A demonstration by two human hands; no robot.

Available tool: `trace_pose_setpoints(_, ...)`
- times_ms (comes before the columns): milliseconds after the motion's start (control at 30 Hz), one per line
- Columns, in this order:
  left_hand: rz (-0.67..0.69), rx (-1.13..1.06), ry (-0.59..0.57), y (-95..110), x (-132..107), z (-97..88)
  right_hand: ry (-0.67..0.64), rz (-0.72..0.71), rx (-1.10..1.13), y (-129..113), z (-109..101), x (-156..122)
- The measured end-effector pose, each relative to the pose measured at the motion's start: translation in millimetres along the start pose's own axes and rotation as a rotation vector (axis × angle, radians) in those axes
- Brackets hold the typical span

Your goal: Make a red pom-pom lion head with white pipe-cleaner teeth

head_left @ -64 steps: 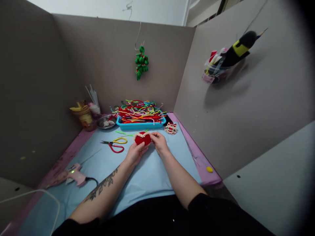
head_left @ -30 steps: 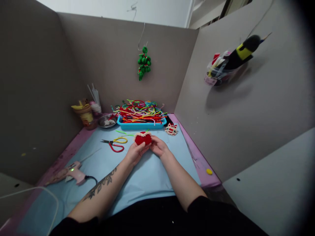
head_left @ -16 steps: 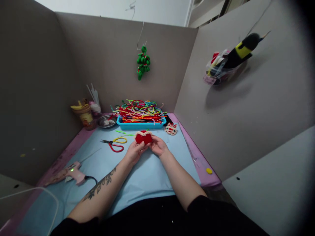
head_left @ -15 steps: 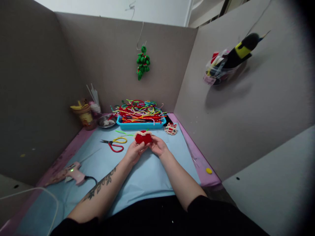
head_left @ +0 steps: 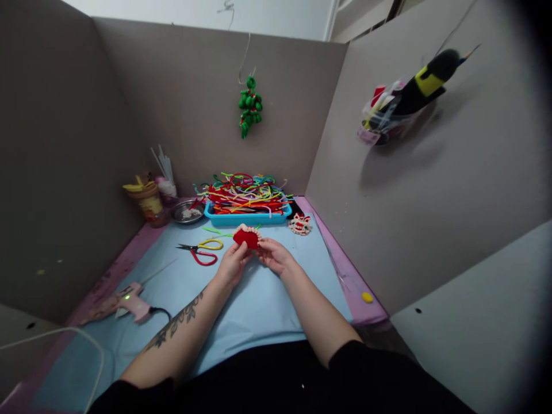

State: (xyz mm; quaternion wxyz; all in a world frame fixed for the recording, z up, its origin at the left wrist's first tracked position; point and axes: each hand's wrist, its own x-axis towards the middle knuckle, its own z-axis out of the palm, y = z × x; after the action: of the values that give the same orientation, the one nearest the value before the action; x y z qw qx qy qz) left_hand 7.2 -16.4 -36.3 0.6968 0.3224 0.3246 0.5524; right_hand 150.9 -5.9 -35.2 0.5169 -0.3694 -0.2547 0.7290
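Left hand (head_left: 234, 261): thumb and fingers clamped on the red piece (head_left: 246, 238)
Right hand (head_left: 275, 256): fingertips at its right end; cannot tell whether they pinch
Change: piece turned since earlier, right end lower
Long axis: crosswise, dipping rightward, cream trim (head_left: 253, 230) on the far side
Place: nearer than the tray (head_left: 248, 220)

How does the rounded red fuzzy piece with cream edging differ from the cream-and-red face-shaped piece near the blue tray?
The rounded red fuzzy piece is in the left hand, the right hand at its edge; the cream-and-red face-shaped piece lies on the light blue sheet. The red piece shows a plain red area, while the face-shaped piece looks mostly cream, with red and green details. Both combine red and cream.
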Motion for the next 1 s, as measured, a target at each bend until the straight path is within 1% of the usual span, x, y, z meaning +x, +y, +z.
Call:
trace_pose_setpoints(67, -0.034, 0.005, 0.025, 1, 0, -0.5, 0.046, -0.028, -0.071, 0, 0, 0)
trace_pose_setpoints(167, -0.067, 0.017, 0.028, 2, 1, -1.4, 0.097, -0.121, -0.191, 1, -1, 2)
trace_pose_setpoints(233, -0.074, 0.030, 0.027, 2, 1, -1.7, 0.110, -0.187, -0.267, 2, -2, 4)
trace_pose_setpoints(300, -0.080, 0.033, 0.029, 3, 1, -1.5, 0.109, -0.222, -0.304, 3, -3, 6)
trace_pose_setpoints(367, -0.084, 0.024, 0.028, 4, 1, -0.6, 0.099, -0.203, -0.256, 3, -3, 6)
trace_pose_setpoints(500, -0.072, -0.008, 0.038, 4, 0, 1.9, 0.071, -0.119, -0.090, 2, 0, 5)
trace_pose_setpoints(633, -0.087, -0.052, 0.071, 3, 1, 1.9, 0.053, -0.088, -0.033, 2, 2, 5)
trace_pose_setpoints(800, -0.138, -0.130, 0.119, 3, 3, -0.3, 0.050, -0.101, 0.002, 7, 3, 9)
trace_pose_setpoints(933, -0.219, -0.218, 0.157, 6, 2, 2.2, 0.050, -0.122, 0.003, 11, 4, 12)
trace_pose_setpoints(1000, -0.233, -0.242, 0.175, 7, 2, 3.7, 0.052, -0.127, 0.003, 11, 4, 12)
